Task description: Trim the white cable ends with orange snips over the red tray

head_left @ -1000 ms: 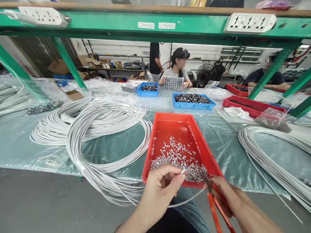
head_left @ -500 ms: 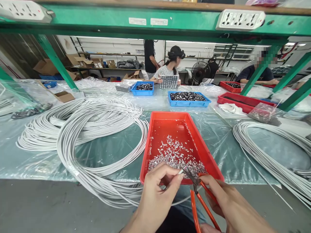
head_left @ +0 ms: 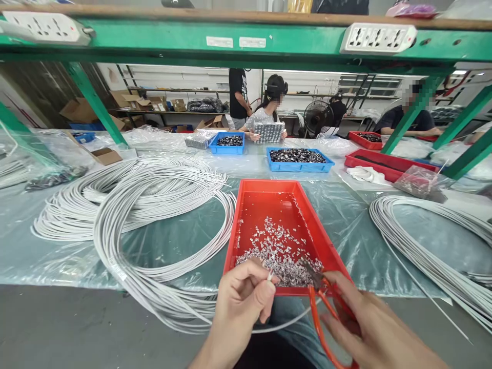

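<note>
My left hand (head_left: pixel 246 297) pinches the white end of a cable (head_left: pixel 284 325) between thumb and forefinger, just over the near edge of the red tray (head_left: pixel 331 246). The cable runs down behind that hand and curves away to the right. My right hand (head_left: pixel 357 318) is wrapped round the orange handles of a pair of cutting pliers (head_left: pixel 321 302). The dark jaws point up and left over the tray, apart from the cable end. Many small silvery scraps (head_left: pixel 286 269) lie in the tray, heaped thickest at its near end.
Coils of pale cable lie left (head_left: pixel 111 225) and right (head_left: pixel 407 230) of the tray. Beyond stand blue trays (head_left: pixel 300 166) of dark parts and a long red tray (head_left: pixel 388 169). A green frame (head_left: pixel 184 38) crosses above. Several people are across the table, one holding a grey tray (head_left: pixel 268 132).
The pliers have come away from the cable end and moved slightly right. My left hand has shifted left with the cable, so a gap now shows between them.
</note>
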### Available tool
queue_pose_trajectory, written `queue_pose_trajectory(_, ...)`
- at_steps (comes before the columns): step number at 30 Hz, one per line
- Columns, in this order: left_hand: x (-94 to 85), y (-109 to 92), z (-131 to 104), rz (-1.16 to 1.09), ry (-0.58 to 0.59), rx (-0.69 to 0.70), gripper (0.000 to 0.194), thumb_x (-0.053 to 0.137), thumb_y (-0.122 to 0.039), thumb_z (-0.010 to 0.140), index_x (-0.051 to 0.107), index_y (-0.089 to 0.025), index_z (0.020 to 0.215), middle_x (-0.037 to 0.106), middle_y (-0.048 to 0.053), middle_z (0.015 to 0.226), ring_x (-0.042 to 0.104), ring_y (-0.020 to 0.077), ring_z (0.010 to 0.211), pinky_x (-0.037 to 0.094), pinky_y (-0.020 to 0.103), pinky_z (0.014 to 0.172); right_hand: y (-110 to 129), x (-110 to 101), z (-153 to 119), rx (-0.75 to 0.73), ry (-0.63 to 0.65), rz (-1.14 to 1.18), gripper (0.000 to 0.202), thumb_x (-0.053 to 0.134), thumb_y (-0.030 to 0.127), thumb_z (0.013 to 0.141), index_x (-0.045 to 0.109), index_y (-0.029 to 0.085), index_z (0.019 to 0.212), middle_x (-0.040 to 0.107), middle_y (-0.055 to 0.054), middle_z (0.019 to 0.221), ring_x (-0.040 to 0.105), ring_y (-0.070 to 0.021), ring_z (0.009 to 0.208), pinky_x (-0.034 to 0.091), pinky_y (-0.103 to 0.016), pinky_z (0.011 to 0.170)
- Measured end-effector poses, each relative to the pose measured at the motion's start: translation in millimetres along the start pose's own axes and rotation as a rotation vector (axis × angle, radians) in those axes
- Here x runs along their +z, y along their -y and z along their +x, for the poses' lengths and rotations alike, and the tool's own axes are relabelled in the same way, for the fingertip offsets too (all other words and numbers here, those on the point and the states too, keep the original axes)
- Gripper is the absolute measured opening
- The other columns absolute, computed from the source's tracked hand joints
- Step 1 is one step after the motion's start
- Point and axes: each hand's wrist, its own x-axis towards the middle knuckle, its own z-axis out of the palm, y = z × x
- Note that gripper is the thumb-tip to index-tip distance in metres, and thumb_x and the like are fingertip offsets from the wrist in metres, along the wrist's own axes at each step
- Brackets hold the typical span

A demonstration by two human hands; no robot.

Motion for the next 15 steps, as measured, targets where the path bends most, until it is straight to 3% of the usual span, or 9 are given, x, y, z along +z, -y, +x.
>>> queue_pose_trajectory(4, 8.3, -4, -1, 0.078, -0.059, -0.087, 0.026, 0.071, -0.035, 0.075, 0.059, -0.014, 0.066, 0.048, -0.005, 0.051, 0.040, 0.0021, 0.040, 0.030, 0.012, 0.040, 0, 9, 4, 0.163, -0.189, 0.425, 0.031, 0.062, 0.034, 0.080, 0.059, 0.020, 0.107, 0.049, 0.005, 0.054, 0.051, -0.0134, 0.049, 0.048, -0.024, 0.050)
queue_pose_trajectory(7, 16.8, -6, 0, 0.127, 0.027, -0.205, 0.034, 0.072, -0.043, 0.071, 0.056, -0.014, 0.062, 0.045, -0.006, 0.047, 0.040, 0.0029, 0.040, 0.031, 0.012, 0.038, 17, 14, 15, 0.246, -0.264, 0.747, 0.017, 0.068, 0.034, 0.076, 0.069, 0.021, 0.087, 0.029, 0.010, 0.048, 0.035, -0.0078, 0.041, 0.036, -0.020, 0.045)
queue_pose_trajectory(12, 16.2, 1, 0, 0.072, 0.196, -0.335, 0.047, 0.069, -0.059, 0.065, 0.069, -0.012, 0.066, 0.055, 0.000, 0.052, 0.044, 0.0021, 0.037, 0.029, 0.013, 0.037, 28, 24, 32, 0.058, -0.187, 1.065, 0.016, 0.073, 0.035, 0.072, 0.074, 0.027, 0.085, 0.053, 0.005, 0.051, 0.041, -0.0060, 0.042, 0.029, -0.017, 0.043)
queue_pose_trajectory(15, 8.3, 8, 4, 0.030, 0.248, -0.330, 0.049, 0.070, -0.062, 0.060, 0.072, -0.013, 0.060, 0.048, -0.002, 0.047, 0.037, 0.0002, 0.042, 0.026, 0.013, 0.044, 15, 39, 37, -0.022, -0.210, 1.135, 0.021, 0.073, 0.044, 0.068, 0.072, 0.024, 0.069, 0.049, 0.004, 0.048, 0.035, -0.0052, 0.039, 0.024, -0.017, 0.040)
